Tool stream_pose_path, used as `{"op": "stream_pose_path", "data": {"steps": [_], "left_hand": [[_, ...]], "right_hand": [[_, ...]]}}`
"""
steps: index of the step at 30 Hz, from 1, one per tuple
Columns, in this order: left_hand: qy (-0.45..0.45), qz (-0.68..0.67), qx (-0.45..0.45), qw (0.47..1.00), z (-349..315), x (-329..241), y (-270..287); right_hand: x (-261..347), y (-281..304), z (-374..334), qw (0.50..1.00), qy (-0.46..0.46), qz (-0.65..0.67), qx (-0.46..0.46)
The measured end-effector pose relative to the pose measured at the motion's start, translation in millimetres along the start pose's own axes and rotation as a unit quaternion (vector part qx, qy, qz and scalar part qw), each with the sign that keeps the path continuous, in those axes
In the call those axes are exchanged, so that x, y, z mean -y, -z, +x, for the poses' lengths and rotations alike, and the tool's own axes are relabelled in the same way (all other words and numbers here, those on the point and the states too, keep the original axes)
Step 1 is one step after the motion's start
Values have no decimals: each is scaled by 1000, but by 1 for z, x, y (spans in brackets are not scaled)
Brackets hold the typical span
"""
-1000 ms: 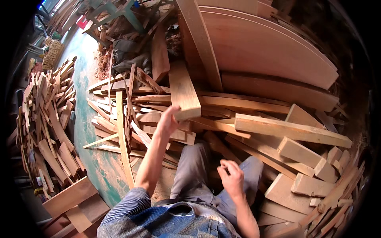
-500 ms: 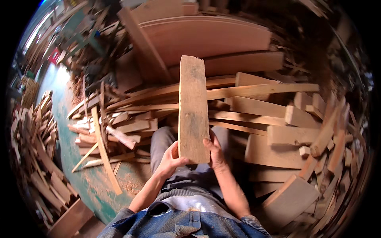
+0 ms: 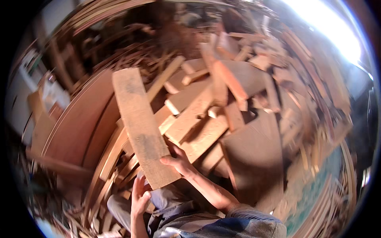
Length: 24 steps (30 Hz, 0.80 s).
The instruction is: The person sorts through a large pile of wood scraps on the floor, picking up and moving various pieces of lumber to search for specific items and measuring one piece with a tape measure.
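Note:
A long, thick wooden board (image 3: 139, 123) with dark smudges on its face tilts up and to the left in front of me. My right hand (image 3: 178, 160) grips it by the right edge near its lower end, thumb lying over the face. Just below and left of that end is my left hand (image 3: 139, 196), its fingers apart and holding nothing. Whether its fingertips brush the board is hard to tell. Behind the board, several wood offcuts (image 3: 186, 123) lie heaped.
Large reddish panels (image 3: 83, 115) lean at the left. A wide wooden slab (image 3: 254, 152) rests on the pile at right, near a green floor patch (image 3: 313, 194). Bright light (image 3: 325, 23) glares at the upper right. Much of the rim is blurred.
My view has swung right toward the offcut pile. The board has gone along, now slanting left. My left hand has let go of it, while the right keeps its grip.

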<state>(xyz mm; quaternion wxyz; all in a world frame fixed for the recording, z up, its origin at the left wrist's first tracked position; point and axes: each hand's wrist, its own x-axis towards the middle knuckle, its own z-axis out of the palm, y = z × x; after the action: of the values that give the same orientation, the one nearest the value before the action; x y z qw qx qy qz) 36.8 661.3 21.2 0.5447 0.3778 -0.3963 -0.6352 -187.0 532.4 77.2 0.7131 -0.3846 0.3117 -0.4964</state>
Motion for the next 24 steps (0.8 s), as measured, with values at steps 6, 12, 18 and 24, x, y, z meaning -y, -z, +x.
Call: {"op": "stream_pose_path", "data": {"steps": [6,12,18,24], "left_hand": [[109,77,-73,988,-9,11,27],[120,213,-103,964,-22,0,110],[59,215,-111,969,12,-24,125],[-11,188,-249,950,-14,36,181]], "right_hand": [[41,42,-23,985,121,-46,-116],[96,99,-36,918,278,-66,-275],[447,270,-109,784,342,-286,-432],[342,206,-89,476,426,-623,-452]]}}
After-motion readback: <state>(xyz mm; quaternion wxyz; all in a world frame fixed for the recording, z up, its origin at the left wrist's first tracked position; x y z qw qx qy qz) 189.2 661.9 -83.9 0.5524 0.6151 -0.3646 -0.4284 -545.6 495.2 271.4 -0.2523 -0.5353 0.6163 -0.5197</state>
